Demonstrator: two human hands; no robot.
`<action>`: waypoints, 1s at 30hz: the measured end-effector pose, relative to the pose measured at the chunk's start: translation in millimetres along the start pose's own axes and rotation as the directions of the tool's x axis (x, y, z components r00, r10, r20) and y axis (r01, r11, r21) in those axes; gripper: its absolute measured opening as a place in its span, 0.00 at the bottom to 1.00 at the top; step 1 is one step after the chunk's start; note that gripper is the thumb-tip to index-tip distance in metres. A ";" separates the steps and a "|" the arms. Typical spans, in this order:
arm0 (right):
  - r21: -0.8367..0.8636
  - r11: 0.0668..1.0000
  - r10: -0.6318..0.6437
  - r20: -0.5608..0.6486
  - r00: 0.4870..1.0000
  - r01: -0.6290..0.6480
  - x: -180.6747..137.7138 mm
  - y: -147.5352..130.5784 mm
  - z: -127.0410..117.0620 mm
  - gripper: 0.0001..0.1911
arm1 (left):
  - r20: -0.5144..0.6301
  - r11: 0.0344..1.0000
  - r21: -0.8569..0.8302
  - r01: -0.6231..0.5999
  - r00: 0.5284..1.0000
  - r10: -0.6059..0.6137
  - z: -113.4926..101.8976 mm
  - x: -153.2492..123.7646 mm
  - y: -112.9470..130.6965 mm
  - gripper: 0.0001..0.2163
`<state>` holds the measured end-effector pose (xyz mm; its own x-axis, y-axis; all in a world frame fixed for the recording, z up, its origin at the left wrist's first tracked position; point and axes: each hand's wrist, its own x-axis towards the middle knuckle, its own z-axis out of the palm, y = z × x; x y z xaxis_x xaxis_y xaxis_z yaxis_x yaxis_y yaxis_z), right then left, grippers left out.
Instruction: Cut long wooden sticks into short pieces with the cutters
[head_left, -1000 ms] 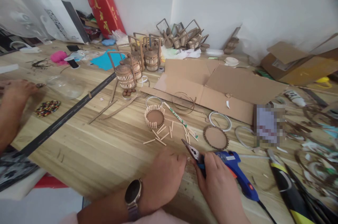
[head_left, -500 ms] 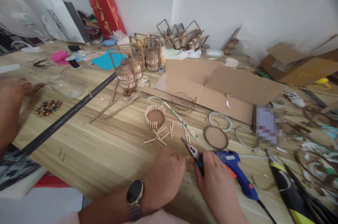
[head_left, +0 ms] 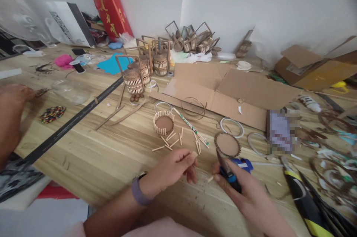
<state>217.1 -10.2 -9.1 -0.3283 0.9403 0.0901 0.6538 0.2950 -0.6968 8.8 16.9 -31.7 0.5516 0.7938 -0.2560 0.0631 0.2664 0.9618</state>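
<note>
Head camera: near the wooden table's [head_left: 111,162] near edge, the right hand [head_left: 247,181] is wrapped around blue-handled pliers [head_left: 231,178], a short wooden stick [head_left: 210,179] showing at its fingertips. The left hand [head_left: 177,166] is beside it, fingers narrowed; whether they grip anything cannot be told. Farther from that edge stands a round basket base [head_left: 164,124] ringed with upright sticks, loose sticks [head_left: 174,143] before it. A cardboard disc [head_left: 226,144] lies nearer the table's right side.

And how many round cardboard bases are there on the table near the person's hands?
2. The stick-ringed base is ahead of the left hand; the stickless base is just beyond the right hand. Others may be hidden by the hands.
</note>
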 end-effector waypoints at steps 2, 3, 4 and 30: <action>0.024 1.000 -0.018 0.065 0.998 0.017 0.4 -3.9 6.2 0.07 | 0.017 1.000 -0.018 0.009 1.000 -0.009 5.9 2.1 -4.0 0.22; 0.030 0.999 -0.026 0.102 0.994 0.023 0.4 -4.3 11.1 0.07 | 0.034 1.000 -0.010 0.014 0.999 -0.014 8.8 2.7 -5.7 0.21; 0.029 0.999 -0.029 0.120 0.992 0.025 0.3 -3.7 16.5 0.07 | 0.038 1.000 -0.005 0.020 0.999 -0.020 11.2 3.2 -7.2 0.21; -0.251 0.964 -0.153 -0.264 0.952 0.085 -5.4 9.0 57.6 0.21 | -0.010 0.956 -0.293 0.036 0.999 -0.040 25.6 7.2 -18.9 0.27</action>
<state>185.4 -22.4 -56.8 -0.2329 0.8951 0.3802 0.7736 0.4074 -0.4854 32.8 3.6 -49.2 0.5399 0.7880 -0.2958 -0.1635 0.4429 0.8815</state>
